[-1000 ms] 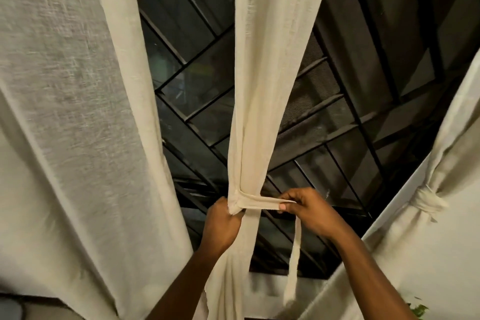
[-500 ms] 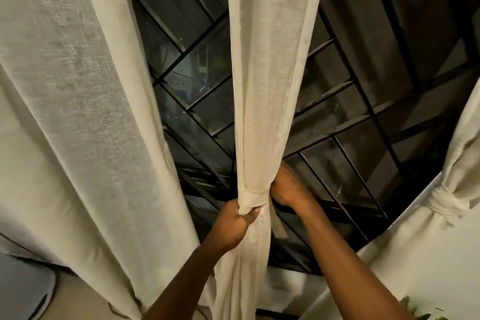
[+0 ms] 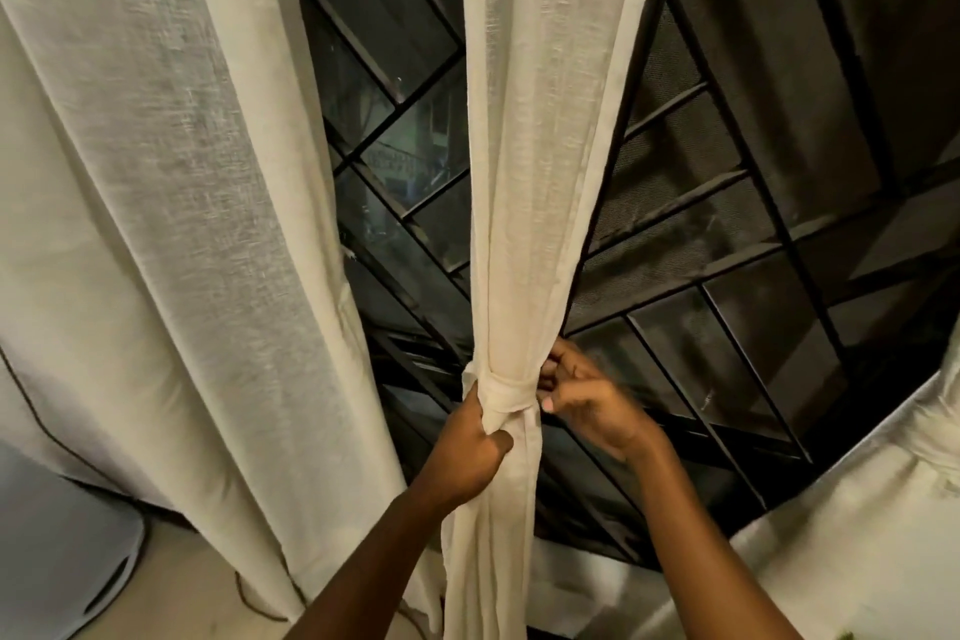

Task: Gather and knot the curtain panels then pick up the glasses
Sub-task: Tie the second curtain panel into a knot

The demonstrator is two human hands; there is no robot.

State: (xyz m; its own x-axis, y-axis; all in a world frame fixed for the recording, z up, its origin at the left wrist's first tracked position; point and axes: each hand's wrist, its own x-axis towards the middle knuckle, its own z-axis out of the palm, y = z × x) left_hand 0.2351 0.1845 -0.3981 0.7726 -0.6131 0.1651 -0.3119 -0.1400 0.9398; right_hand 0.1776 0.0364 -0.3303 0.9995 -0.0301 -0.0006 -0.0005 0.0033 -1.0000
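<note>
From the head view, the middle panel [image 3: 540, 172] hangs straight down in front of the dark window grille [image 3: 727, 224]. It is gathered into a narrow bunch low down. A band [image 3: 506, 392] of the same pale cloth is wrapped round that bunch, and a loose strip of it drops just below on the right.

The left hand [image 3: 467, 452] grips the bunched cloth right under the band, its fingers [image 3: 480, 424] clenched round the folds. The right hand [image 3: 587, 395] is up against the band's right side. Its fingers [image 3: 558, 361] are bent and pinch the band's edge, a little blurred.

A wider left panel [image 3: 156, 224] hangs loose beside it, apart from the hands. At the far right edge a right panel [image 3: 935, 431] is already cinched in. A grey rounded object [image 3: 57, 535] sits on the floor at the lower left.
</note>
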